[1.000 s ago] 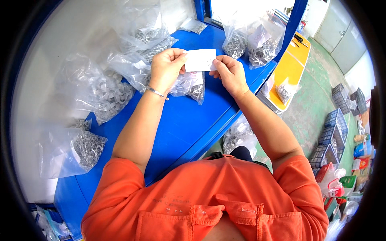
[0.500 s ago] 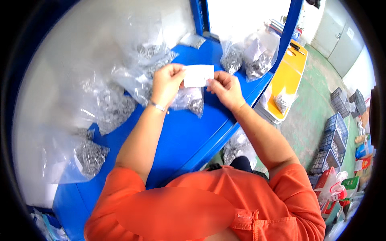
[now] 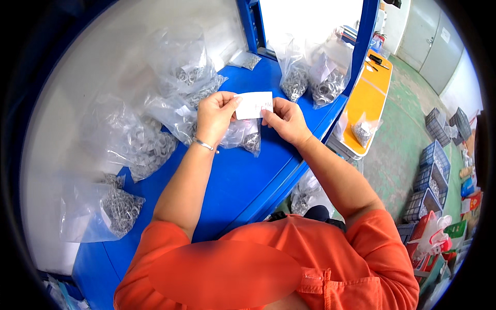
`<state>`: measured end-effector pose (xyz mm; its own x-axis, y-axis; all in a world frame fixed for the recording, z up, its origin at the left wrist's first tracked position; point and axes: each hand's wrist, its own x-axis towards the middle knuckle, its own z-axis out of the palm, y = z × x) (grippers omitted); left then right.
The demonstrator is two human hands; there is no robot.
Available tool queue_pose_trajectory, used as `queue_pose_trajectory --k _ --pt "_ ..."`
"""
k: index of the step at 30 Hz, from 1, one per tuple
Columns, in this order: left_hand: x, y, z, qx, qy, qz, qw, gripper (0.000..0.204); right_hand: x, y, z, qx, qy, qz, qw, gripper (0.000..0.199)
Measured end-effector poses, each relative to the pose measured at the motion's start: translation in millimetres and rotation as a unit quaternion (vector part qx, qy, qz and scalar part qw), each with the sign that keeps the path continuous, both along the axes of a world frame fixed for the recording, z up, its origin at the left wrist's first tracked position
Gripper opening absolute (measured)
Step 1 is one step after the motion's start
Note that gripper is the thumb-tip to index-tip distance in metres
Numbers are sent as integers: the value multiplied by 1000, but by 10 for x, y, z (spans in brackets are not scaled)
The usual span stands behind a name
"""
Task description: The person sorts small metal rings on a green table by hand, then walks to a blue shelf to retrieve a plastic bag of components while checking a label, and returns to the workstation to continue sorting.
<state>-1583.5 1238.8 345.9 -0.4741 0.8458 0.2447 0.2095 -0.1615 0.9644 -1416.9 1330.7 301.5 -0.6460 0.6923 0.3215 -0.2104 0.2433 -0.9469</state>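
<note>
A small white paper slip point(image 3: 250, 106) with reddish handwriting is stretched between my two hands above the blue shelf point(image 3: 222, 181). My left hand point(image 3: 215, 114) pinches its left edge between thumb and fingers; a silver bracelet point(image 3: 202, 143) circles that wrist. At the slip's lower right corner, the thumb and fingers of my right hand point(image 3: 287, 121) close on it. Just beneath the hands lies a clear plastic bag point(image 3: 251, 140) of metal parts, partly covered by my left hand and the slip.
Clear bags of grey metal rings point(image 3: 150, 152) line the shelf's left side, with a bag of wire-like parts point(image 3: 123, 209) nearer. Two bags point(image 3: 326, 85) stand at the far right by a blue post. Beyond are a yellow table point(image 3: 371, 98) and blue-grey crates point(image 3: 431, 170) on the green floor.
Both hands have lowered the slip slightly toward me, and its reddish writing now shows. The view has shifted a little. The grip on the paper is kept.
</note>
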Motion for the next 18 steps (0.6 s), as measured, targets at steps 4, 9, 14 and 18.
queue_pose_trajectory --k 4,9,14,18 --pt "-16 -10 -11 -4 10 -4 1000 13 -11 -9 -9 -5 3 6 1000 19" --pt "17 -2 24 -5 11 13 1000 13 9 -8 15 9 -1 10 1000 19" --pt "-13 16 0 3 4 -1 1000 13 11 4 -6 3 5 6 1000 18" --pt "-4 4 -2 4 12 4 1000 13 8 12 -20 3 9 -2 1000 17"
